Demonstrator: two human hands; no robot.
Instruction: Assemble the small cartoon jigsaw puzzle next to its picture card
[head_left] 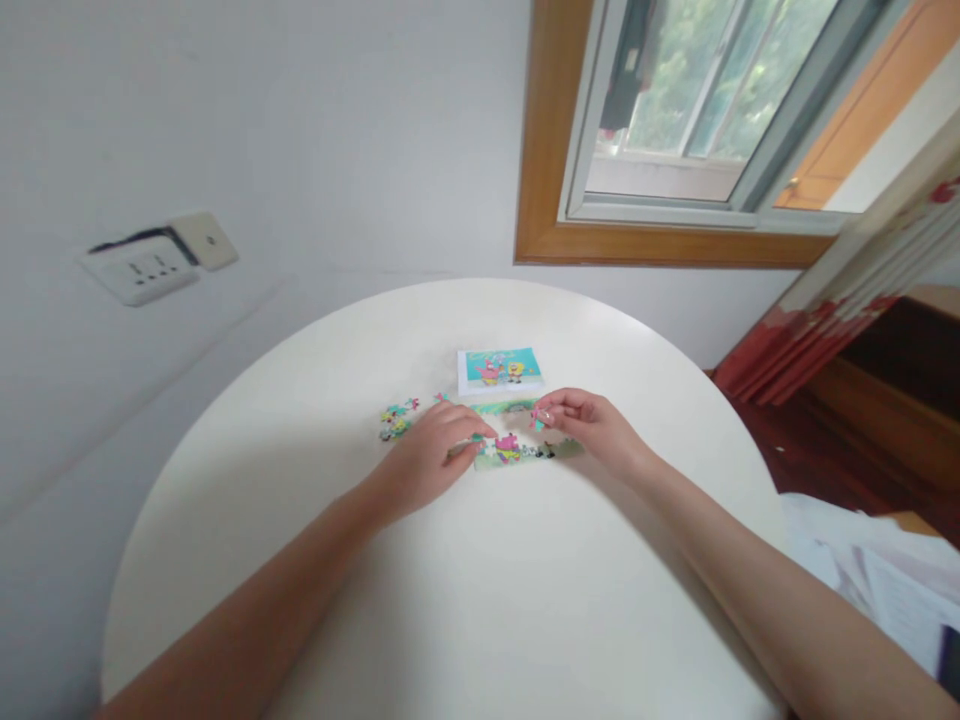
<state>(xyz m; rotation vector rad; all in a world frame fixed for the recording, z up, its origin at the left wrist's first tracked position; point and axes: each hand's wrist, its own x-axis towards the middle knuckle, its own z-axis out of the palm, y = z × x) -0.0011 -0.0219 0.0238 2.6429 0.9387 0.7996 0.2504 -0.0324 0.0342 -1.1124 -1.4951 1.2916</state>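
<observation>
Puzzle piece (538, 419), small and pink-and-teal, sits pinched between the fingertips of the right hand (592, 425), just above the upper right edge of the partly assembled puzzle (517, 447). The right hand's grip is narrow, closed on this piece, with the remaining fingers curled inward. The assembled puzzle lies flat near the middle of the round white tabletop (480, 600); its lower strip shows a pink figure on green ground, and its upper strip is a thin green band. The left hand (427, 460) rests palm down on the tabletop at the puzzle's left edge, its index finger extended onto the puzzle's surface; its grip holds nothing, the fingers being loosely bent. Loose pieces (395, 418) form a small cluster to the left of that hand, well apart from the held piece. A box (499, 370) bearing the printed cartoon picture lies just beyond the puzzle, on the far side from the person. Both forearms reach in from the near edge of the tabletop. On the wall to the left a white socket (139, 273) is mounted, and a wood-framed window (675, 130) stands beyond the tabletop at upper right. A red-and-white curtain (847, 300) hangs at the right.
</observation>
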